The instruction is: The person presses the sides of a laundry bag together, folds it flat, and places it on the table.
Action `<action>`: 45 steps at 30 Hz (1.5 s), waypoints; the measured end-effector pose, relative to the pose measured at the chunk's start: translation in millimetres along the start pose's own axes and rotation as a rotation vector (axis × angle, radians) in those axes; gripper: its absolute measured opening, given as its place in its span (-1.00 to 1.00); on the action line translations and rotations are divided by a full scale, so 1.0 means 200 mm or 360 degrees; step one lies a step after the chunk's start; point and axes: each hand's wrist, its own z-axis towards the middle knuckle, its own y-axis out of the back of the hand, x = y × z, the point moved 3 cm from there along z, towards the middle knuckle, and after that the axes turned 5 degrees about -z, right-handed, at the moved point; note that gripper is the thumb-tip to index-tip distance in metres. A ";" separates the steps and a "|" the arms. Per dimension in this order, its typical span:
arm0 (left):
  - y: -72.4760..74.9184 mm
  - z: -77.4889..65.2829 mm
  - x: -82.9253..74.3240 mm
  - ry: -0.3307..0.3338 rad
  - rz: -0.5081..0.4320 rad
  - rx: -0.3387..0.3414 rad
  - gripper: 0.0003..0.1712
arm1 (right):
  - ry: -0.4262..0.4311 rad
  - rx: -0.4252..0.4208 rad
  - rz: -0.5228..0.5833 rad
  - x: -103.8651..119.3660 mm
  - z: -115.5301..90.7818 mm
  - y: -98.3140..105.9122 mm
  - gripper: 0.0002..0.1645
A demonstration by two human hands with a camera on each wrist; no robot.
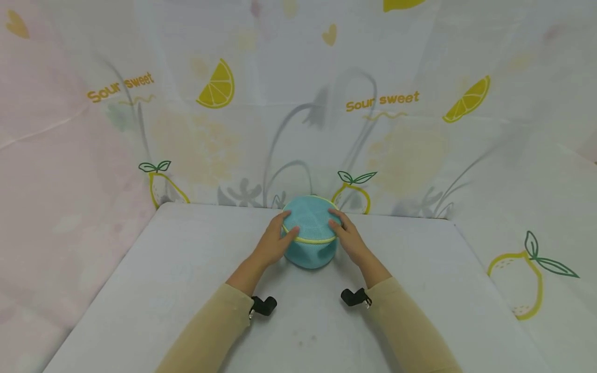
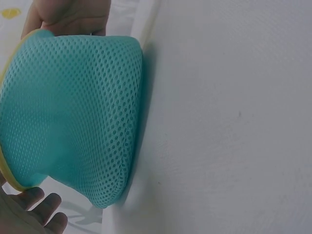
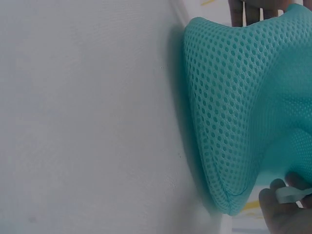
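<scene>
A round, light-blue mesh laundry bag (image 1: 311,220) with yellow trim stands on the white table near its back edge. My left hand (image 1: 272,243) grips its left side at the trim, the thumb in front and the fingers further back. On the opposite side my right hand (image 1: 352,242) holds it the same way. From the left wrist, the mesh wall (image 2: 97,97) shows its base on the table and a dent low down. In the right wrist view a small pale tab (image 3: 290,195) lies by the right fingers. What the bag contains is hidden.
The white tabletop (image 1: 308,331) spreads in front of and beside the bag. A printed cloth (image 1: 298,134) with lemons and lettering rises right behind the table and along both sides. Black wrist cameras (image 1: 265,305) sit at both cuffs.
</scene>
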 end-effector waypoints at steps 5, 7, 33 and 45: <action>-0.01 -0.02 -0.02 0.0021 -0.0057 -0.0001 -0.18 | -0.0002 -0.0002 -0.0023 0.00 -0.01 0.00 -0.39; -0.02 -0.02 -0.02 0.0026 -0.0081 -0.0005 -0.18 | 0.0004 -0.0004 -0.0016 -0.02 0.00 0.00 -0.38; -0.05 -0.12 -0.10 -0.0132 -0.0204 -0.0198 -0.27 | 0.0166 -0.0143 -0.0068 -0.03 -0.08 -0.02 -0.29; -0.02 -0.21 -0.22 -0.0187 -0.0396 -0.0204 -0.30 | 0.0182 -0.0129 -0.0013 0.08 -0.18 -0.03 -0.31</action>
